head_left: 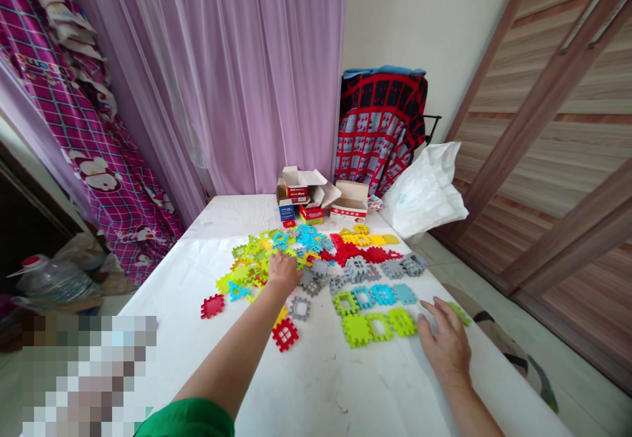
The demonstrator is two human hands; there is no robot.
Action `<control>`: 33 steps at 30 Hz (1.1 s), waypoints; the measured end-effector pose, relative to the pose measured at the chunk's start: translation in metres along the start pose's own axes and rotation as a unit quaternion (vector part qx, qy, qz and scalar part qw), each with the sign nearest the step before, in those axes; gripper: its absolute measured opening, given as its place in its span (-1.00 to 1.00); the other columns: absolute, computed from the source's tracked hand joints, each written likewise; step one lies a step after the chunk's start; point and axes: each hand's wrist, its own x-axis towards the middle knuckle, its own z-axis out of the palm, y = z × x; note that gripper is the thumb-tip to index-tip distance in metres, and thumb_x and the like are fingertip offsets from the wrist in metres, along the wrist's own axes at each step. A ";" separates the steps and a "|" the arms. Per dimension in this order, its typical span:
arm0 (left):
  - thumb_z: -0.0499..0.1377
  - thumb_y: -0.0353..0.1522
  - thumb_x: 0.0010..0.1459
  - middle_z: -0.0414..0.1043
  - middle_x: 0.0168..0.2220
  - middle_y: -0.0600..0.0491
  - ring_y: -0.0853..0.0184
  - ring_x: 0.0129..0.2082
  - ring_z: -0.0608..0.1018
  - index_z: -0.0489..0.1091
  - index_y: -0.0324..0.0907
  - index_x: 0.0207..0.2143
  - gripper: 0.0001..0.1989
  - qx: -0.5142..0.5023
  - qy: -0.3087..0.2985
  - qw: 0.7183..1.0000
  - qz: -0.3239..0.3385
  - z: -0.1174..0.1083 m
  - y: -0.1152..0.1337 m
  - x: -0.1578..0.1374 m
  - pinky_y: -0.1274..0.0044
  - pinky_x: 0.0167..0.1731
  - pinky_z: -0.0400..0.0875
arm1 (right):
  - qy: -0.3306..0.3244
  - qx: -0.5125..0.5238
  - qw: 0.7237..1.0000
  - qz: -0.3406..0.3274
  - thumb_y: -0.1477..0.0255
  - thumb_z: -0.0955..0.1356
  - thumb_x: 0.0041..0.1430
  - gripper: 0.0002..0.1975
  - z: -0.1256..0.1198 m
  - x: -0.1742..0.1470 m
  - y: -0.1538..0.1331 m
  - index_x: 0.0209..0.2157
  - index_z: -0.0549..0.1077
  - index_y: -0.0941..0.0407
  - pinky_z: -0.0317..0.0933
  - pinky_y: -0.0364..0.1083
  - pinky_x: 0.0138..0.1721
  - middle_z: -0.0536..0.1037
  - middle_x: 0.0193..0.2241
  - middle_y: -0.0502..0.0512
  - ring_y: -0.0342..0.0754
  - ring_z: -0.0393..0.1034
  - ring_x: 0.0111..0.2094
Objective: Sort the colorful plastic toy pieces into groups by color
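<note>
My left hand (283, 270) is down in a mixed heap of plastic interlocking building tiles (254, 251), mostly yellow-green with some blue and grey. Its fingers bend out of sight behind the back of the hand, so what they touch is hidden. My right hand (448, 339) is at the table's right side with fingers apart, holding nothing. Just left of it is a row of green tiles (402, 322), and behind that a row of blue tiles (382, 294). A single green tile (460, 313) lies just beyond its fingers, partly covered.
Grey tiles (394, 268), red tiles (360, 253) and yellow tiles (378, 239) lie in rows farther back. Loose red tiles (285, 335) are near the front. Opened small cardboard boxes (348, 203) and a white plastic bag (427, 190) are at the white table's (316, 384) far side.
</note>
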 end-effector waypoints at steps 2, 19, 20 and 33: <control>0.18 -0.23 0.08 0.54 -0.19 -0.18 -0.01 -0.02 0.44 0.53 -0.20 -0.27 -0.73 -0.019 -0.001 1.000 -0.010 -0.002 -0.001 0.000 0.24 -0.03 0.22 | -0.002 0.000 1.000 -0.001 0.26 0.21 0.18 -0.66 0.000 0.000 0.000 -0.22 0.52 0.14 0.26 0.08 -0.06 0.43 -0.05 0.27 0.15 0.35 -0.06; 0.04 0.17 -0.04 0.30 -0.64 0.17 0.50 -0.70 0.31 0.27 -0.16 -0.52 -0.45 -0.558 -0.053 0.825 -0.074 0.015 -0.003 -0.102 0.64 -0.67 0.14 | 0.000 0.078 0.997 -0.009 0.35 0.24 0.20 -0.74 -0.013 -0.001 -0.032 -0.22 0.51 0.12 0.30 0.04 -0.07 0.52 -0.21 0.22 0.06 0.42 -0.15; 0.13 0.16 -0.11 0.29 -0.67 0.19 0.53 -0.73 0.25 0.28 -0.16 -0.52 -0.45 -0.608 -0.075 0.786 -0.087 0.021 0.001 -0.109 0.65 -0.70 0.08 | -0.003 0.098 0.995 -0.013 0.37 0.25 0.20 -0.76 -0.015 -0.003 -0.040 -0.23 0.51 0.12 0.31 0.02 -0.09 0.53 -0.25 0.20 0.04 0.43 -0.18; 0.38 -0.06 -0.27 0.41 -0.57 0.21 0.48 -0.65 0.43 0.28 -0.13 -0.36 -0.49 -0.730 -0.062 0.668 -0.129 0.047 0.023 -0.130 0.70 -0.77 0.09 | -0.274 0.405 0.863 0.131 0.31 0.33 0.13 -0.68 -0.018 -0.021 -0.170 -0.09 0.45 0.13 0.33 -0.18 -0.50 0.61 -0.28 0.16 -0.10 0.47 -0.44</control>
